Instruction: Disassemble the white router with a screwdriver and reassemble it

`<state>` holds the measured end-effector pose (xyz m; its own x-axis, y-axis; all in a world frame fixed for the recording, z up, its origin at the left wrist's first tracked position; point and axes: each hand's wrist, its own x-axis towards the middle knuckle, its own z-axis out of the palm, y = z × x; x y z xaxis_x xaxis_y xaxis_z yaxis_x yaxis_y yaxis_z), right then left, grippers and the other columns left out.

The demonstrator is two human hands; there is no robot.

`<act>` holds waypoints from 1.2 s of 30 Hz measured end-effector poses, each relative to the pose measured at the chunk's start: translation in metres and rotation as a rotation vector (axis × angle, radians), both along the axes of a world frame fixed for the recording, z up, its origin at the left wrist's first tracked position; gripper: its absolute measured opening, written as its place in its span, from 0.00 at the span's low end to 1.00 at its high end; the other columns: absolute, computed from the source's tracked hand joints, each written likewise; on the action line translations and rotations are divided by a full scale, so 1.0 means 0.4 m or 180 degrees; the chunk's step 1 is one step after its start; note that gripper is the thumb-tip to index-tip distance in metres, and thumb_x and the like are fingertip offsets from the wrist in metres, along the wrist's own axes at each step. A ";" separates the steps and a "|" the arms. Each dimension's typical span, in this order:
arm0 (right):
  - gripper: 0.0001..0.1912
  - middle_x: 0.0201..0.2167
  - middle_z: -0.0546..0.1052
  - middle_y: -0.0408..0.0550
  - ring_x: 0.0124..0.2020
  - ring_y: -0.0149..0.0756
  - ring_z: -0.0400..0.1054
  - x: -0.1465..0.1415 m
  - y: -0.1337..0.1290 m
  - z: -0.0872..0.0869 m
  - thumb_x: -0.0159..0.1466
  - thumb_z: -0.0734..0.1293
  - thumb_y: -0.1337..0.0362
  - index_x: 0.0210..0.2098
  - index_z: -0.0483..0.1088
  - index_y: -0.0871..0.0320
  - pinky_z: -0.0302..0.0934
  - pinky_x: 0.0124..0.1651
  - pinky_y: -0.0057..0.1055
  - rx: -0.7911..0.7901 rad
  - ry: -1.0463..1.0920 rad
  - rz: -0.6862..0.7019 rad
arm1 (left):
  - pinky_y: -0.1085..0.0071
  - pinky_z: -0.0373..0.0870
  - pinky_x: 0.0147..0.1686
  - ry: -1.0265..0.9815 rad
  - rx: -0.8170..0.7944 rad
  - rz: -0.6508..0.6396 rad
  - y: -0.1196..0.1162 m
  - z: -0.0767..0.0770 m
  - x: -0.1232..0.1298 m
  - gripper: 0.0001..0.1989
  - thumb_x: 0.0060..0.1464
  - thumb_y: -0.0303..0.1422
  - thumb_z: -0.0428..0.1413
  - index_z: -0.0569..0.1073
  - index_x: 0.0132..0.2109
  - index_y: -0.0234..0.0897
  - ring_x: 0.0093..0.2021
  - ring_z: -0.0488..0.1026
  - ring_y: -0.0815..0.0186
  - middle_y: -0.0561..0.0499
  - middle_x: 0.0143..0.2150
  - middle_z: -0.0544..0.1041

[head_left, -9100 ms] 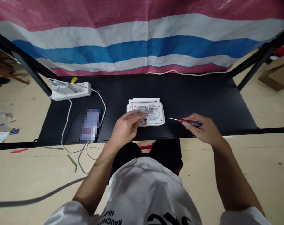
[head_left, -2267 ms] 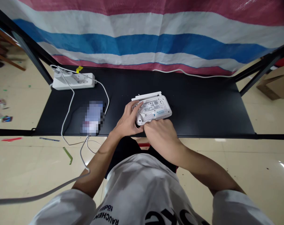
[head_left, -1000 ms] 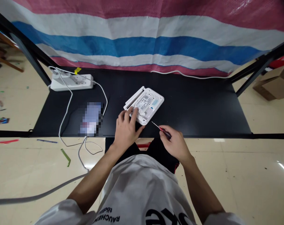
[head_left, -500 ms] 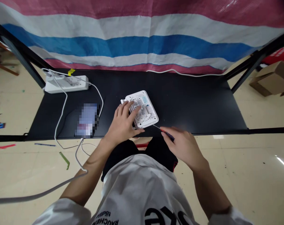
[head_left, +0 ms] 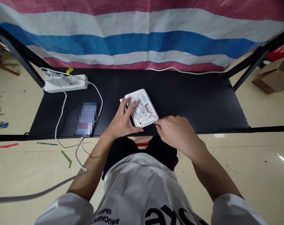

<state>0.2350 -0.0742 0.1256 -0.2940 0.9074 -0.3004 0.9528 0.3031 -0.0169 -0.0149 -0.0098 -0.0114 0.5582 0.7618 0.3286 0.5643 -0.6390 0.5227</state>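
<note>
A white power strip point(head_left: 79, 82) with plugs and a yellow tag point(head_left: 69, 71) lies at the black tabletop's point(head_left: 198, 100) back left corner. White cables point(head_left: 64, 106) loop from it toward the front edge, around a phone-like device point(head_left: 87, 118) whose screen is blurred. The left hand point(head_left: 122, 120) is partly open, fingers spread over the left side of a white perforated box point(head_left: 151, 112), covering part of it, thumb near its front corner. The box lies label side up near the middle of the front edge. At its front right corner, the right hand point(head_left: 176, 132) is curled closed around a screwdriver point(head_left: 154, 123), hiding the handle; only a bit of shaft shows. Half a second earlier, the red part of the handle was visible and this hand was farther from the box. A thin white cord point(head_left: 193, 73) runs along the back edge, beneath a striped sheet point(head_left: 132, 43). Beyond the right edge, a cardboard carton point(head_left: 276, 76) sits on the floor.
</note>
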 end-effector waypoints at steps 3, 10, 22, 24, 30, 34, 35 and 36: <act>0.14 0.32 0.84 0.55 0.31 0.43 0.78 -0.021 0.031 0.019 0.73 0.64 0.68 0.33 0.78 0.58 0.47 0.31 0.35 -0.0060 -0.0069 0.0094 | 0.28 0.51 0.75 -0.0009 0.0073 -0.0024 -0.001 -0.001 0.003 0.68 0.48 0.62 0.71 0.44 0.82 0.44 0.81 0.44 0.29 0.30 0.80 0.46; 0.13 0.39 0.85 0.52 0.30 0.39 0.78 0.006 -0.054 -0.039 0.77 0.59 0.66 0.49 0.76 0.56 0.54 0.31 0.33 -0.0038 0.0210 -0.0219 | 0.27 0.49 0.75 -0.0043 0.0029 0.0032 -0.009 -0.003 0.007 0.67 0.49 0.61 0.71 0.44 0.81 0.44 0.81 0.43 0.28 0.30 0.80 0.46; 0.19 0.58 0.83 0.55 0.56 0.42 0.80 0.034 -0.188 -0.286 0.78 0.60 0.56 0.62 0.73 0.54 0.72 0.60 0.40 0.0294 0.2799 -0.1545 | 0.29 0.48 0.76 -0.0069 -0.0011 0.0126 -0.020 -0.012 0.014 0.65 0.51 0.61 0.70 0.43 0.81 0.44 0.82 0.40 0.29 0.31 0.80 0.46; 0.20 0.52 0.85 0.54 0.51 0.41 0.81 0.017 -0.195 -0.297 0.78 0.60 0.55 0.62 0.73 0.54 0.73 0.58 0.39 0.0147 0.3004 -0.1759 | 0.28 0.48 0.76 -0.0065 -0.0005 0.0149 -0.021 -0.015 0.015 0.65 0.50 0.61 0.70 0.44 0.81 0.45 0.82 0.40 0.29 0.31 0.80 0.46; 0.19 0.39 0.85 0.49 0.40 0.39 0.81 0.025 -0.200 -0.281 0.76 0.63 0.52 0.56 0.77 0.55 0.74 0.46 0.34 0.0130 0.3370 -0.2135 | 0.28 0.48 0.76 -0.0065 0.0059 0.0283 -0.030 -0.022 0.025 0.64 0.51 0.62 0.69 0.45 0.81 0.44 0.81 0.43 0.29 0.31 0.80 0.47; 0.16 0.42 0.86 0.51 0.41 0.41 0.82 0.063 -0.187 -0.215 0.74 0.66 0.54 0.53 0.80 0.55 0.73 0.47 0.35 0.0331 0.2953 -0.1874 | 0.28 0.51 0.75 -0.0073 0.0101 0.0417 -0.041 -0.028 0.039 0.63 0.52 0.63 0.68 0.47 0.81 0.43 0.81 0.43 0.29 0.30 0.79 0.49; 0.16 0.45 0.87 0.51 0.44 0.41 0.82 0.067 -0.181 -0.199 0.74 0.66 0.56 0.54 0.81 0.54 0.73 0.49 0.36 0.0381 0.2791 -0.1685 | 0.28 0.51 0.75 -0.0082 0.0119 0.0445 -0.044 -0.029 0.042 0.63 0.52 0.63 0.68 0.46 0.81 0.43 0.81 0.43 0.29 0.30 0.79 0.49; 0.16 0.46 0.87 0.51 0.45 0.41 0.82 0.067 -0.172 -0.183 0.74 0.66 0.57 0.54 0.81 0.54 0.72 0.50 0.35 0.0424 0.2599 -0.1487 | 0.29 0.51 0.75 -0.0094 0.0142 0.0467 -0.045 -0.030 0.045 0.63 0.52 0.63 0.68 0.46 0.81 0.42 0.81 0.43 0.29 0.30 0.79 0.49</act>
<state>0.2617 -0.1432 0.0523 0.0339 0.9983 -0.0480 0.6871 -0.0581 -0.7242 0.0030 -0.0279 -0.0233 0.4315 0.8188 0.3787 0.6382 -0.5738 0.5134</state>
